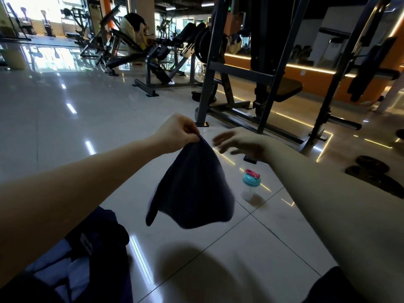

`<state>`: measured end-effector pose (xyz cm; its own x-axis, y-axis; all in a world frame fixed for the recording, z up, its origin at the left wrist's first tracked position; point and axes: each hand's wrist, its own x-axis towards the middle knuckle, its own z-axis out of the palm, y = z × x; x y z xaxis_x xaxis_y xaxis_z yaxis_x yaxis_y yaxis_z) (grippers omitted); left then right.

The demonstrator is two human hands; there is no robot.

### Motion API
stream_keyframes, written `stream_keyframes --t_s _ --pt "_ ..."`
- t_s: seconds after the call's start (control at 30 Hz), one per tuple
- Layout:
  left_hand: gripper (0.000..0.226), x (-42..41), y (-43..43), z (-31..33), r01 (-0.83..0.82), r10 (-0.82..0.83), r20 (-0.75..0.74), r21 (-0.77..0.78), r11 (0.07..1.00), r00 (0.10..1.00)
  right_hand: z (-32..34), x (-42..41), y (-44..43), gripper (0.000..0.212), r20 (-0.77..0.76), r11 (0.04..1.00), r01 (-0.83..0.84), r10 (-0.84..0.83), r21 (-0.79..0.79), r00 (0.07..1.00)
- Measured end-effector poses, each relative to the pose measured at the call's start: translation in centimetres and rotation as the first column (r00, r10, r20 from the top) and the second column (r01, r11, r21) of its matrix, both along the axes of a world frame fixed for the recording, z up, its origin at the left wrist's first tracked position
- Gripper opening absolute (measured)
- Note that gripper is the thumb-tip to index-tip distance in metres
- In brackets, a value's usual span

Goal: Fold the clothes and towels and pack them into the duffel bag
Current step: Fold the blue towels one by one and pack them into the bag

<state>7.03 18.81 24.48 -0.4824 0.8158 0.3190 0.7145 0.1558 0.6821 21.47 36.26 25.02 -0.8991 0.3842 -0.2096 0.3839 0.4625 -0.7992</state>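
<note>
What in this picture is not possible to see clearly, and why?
Head view:
duffel bag: the left forearm covers it and the bottom edge cuts it off; contents unclear.
dark cloth: hangs bunched from the left hand; garment or towel, cannot tell.
right hand: fingers blurred.

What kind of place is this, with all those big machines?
Most likely a gym: a tall grey steel weight rack stands ahead, round black weight plates lie to its right, and black padded exercise machines line the back.
</note>
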Motion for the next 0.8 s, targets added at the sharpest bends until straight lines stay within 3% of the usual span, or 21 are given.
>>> stream_keyframes --t_s 0.1,0.23,0.37,0.53,0.6,0.8 --pt "0.005 0.8 0.4 -1.1 -0.005 0.005 -0.019 -0.025 1.000 1.000 -0.6 -1.0 -2.3 0.025 0.105 0.987 -0.130 0.139 -0.092 0.985" --pt "0.005 0.7 0.1 -2.3 -0.057 0.056 0.106 0.010 0.998 0.993 -1.3 -1.2 -2.9 0.019 -0.001 0.993 -0.108 0.108 -0.041 0.994" --pt "0.005 0.7 -0.5 -2.4 -0.045 0.036 0.238 0.036 0.998 0.971 -1.3 -1.9 -3.4 0.026 -0.033 0.999 -0.053 0.052 -0.012 0.998" --pt "0.020 1.6 -0.5 -3.1 -0.021 -0.010 0.386 0.077 0.997 0.922 0.1 -1.9 -4.1 0.025 -0.185 0.999 0.045 -0.043 0.008 0.982" --pt "0.024 2.3 -0.4 -4.2 -0.027 0.006 0.365 0.052 0.998 0.931 1.0 -1.8 -4.2 0.025 -0.257 0.997 0.072 -0.071 -0.007 0.964" --pt "0.015 2.4 -0.8 -5.3 -0.242 0.248 0.167 -0.054 0.969 0.954 1.9 -1.3 -3.6 0.022 -0.368 0.985 0.169 -0.167 -0.027 0.915"
